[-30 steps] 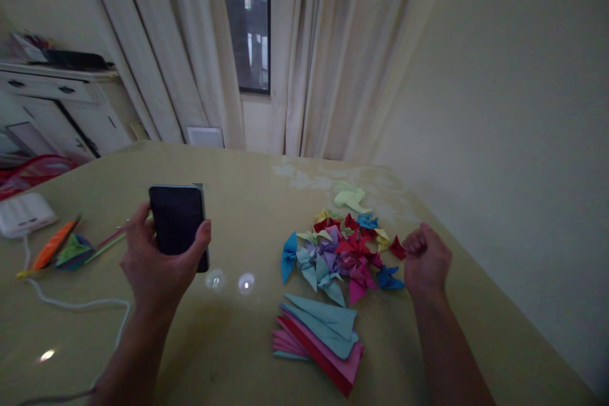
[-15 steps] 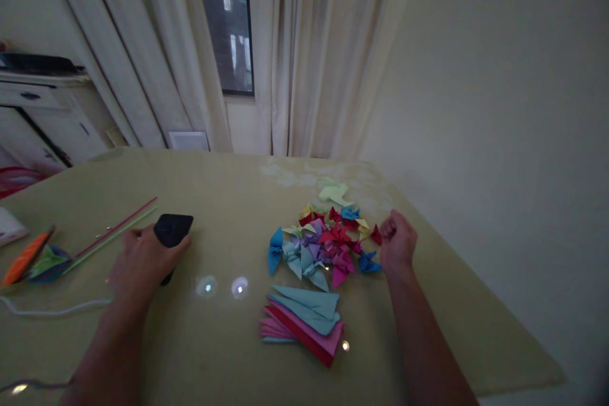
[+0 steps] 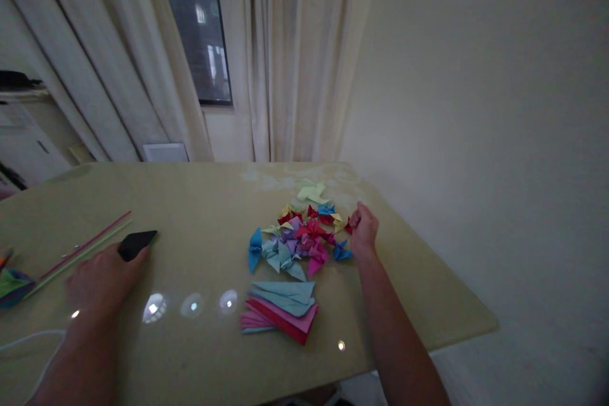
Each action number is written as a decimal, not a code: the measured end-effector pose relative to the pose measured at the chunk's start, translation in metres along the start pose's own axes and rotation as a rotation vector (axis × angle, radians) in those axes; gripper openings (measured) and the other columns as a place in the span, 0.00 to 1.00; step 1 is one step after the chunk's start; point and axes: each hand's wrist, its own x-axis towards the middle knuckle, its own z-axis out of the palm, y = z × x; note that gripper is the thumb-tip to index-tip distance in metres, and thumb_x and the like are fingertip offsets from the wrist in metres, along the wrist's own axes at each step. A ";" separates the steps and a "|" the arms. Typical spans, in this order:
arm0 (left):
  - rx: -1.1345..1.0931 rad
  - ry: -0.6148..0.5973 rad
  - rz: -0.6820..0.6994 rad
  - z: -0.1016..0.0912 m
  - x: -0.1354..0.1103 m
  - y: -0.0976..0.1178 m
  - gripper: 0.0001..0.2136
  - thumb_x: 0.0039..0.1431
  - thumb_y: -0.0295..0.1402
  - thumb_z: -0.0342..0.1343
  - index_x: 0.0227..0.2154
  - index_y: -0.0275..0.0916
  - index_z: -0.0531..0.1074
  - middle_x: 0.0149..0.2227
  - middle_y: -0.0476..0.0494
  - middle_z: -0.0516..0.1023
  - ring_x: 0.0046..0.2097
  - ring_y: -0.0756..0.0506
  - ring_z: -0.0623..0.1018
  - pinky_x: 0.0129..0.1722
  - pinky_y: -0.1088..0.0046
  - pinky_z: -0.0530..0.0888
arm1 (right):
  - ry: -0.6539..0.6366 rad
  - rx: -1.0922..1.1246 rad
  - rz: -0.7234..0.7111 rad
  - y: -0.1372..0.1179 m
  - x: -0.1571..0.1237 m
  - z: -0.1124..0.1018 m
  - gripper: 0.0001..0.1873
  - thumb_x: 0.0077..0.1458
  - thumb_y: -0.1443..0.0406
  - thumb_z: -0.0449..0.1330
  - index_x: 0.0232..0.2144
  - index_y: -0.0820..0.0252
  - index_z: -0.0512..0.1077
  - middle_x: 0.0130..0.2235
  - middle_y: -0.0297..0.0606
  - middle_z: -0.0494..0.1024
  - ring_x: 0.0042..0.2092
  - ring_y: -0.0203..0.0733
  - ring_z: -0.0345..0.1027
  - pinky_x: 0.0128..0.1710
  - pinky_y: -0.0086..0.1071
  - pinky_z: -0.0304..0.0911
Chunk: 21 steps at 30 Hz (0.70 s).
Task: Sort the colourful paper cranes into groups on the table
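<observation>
My left hand (image 3: 102, 276) is closed on a flat black phone (image 3: 136, 245), low over the table on the left; the hand covers part of it. On the right, my right hand (image 3: 364, 228) is curled into a fist beside a heap of folded paper flowers (image 3: 311, 235) in red, pink, purple, blue and yellow. A small red folded piece (image 3: 349, 226) at the heap's edge lies against or right by this fist. Nothing shows sticking out of its fingers. Nearer to me lies a fanned stack of folded paper (image 3: 280, 307), light blue, pink and red.
Two thin sticks, one pink (image 3: 102, 235) and one pale green (image 3: 90, 250), lie by my left hand. A colourful paper piece (image 3: 14, 285) is at the left edge, with a white cable (image 3: 33, 336) nearer. The wall (image 3: 451, 139) runs along the table's right side.
The view has swung right, so the table things appear further left. My left hand has lowered the phone, which now looks flatter. The right fist keeps its place by the heap.
</observation>
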 end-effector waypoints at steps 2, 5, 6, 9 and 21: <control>0.021 0.011 0.018 0.001 -0.001 0.001 0.29 0.57 0.61 0.52 0.43 0.40 0.76 0.40 0.31 0.81 0.49 0.20 0.80 0.43 0.41 0.77 | -0.001 0.014 0.007 0.001 0.000 0.000 0.27 0.47 0.49 0.68 0.17 0.53 0.56 0.17 0.22 0.54 0.20 0.31 0.45 0.20 0.30 0.44; 0.004 0.085 0.126 -0.002 -0.011 0.015 0.33 0.60 0.60 0.51 0.51 0.34 0.75 0.53 0.21 0.78 0.55 0.18 0.77 0.50 0.37 0.74 | 0.001 0.041 0.008 0.003 0.000 0.002 0.27 0.48 0.51 0.68 0.17 0.53 0.55 0.17 0.22 0.54 0.20 0.31 0.45 0.20 0.30 0.44; -0.027 0.132 0.175 -0.003 -0.016 0.024 0.33 0.61 0.59 0.51 0.52 0.33 0.74 0.57 0.20 0.77 0.57 0.18 0.76 0.52 0.36 0.73 | -0.001 0.049 0.009 0.003 0.001 0.002 0.27 0.49 0.51 0.68 0.18 0.53 0.55 0.17 0.22 0.54 0.20 0.30 0.45 0.20 0.30 0.43; -0.224 0.321 0.415 -0.004 -0.039 0.059 0.24 0.67 0.50 0.51 0.51 0.35 0.76 0.55 0.25 0.79 0.55 0.25 0.78 0.54 0.43 0.74 | -0.005 0.067 0.013 0.004 0.001 0.001 0.26 0.50 0.52 0.68 0.18 0.53 0.56 0.17 0.22 0.55 0.20 0.30 0.45 0.20 0.29 0.44; -0.341 -0.212 1.600 0.007 -0.183 0.156 0.32 0.61 0.50 0.64 0.63 0.38 0.68 0.58 0.32 0.78 0.56 0.34 0.78 0.55 0.56 0.76 | -0.011 0.015 -0.021 0.007 0.004 0.001 0.27 0.54 0.49 0.65 0.19 0.52 0.55 0.17 0.22 0.54 0.19 0.32 0.45 0.19 0.31 0.42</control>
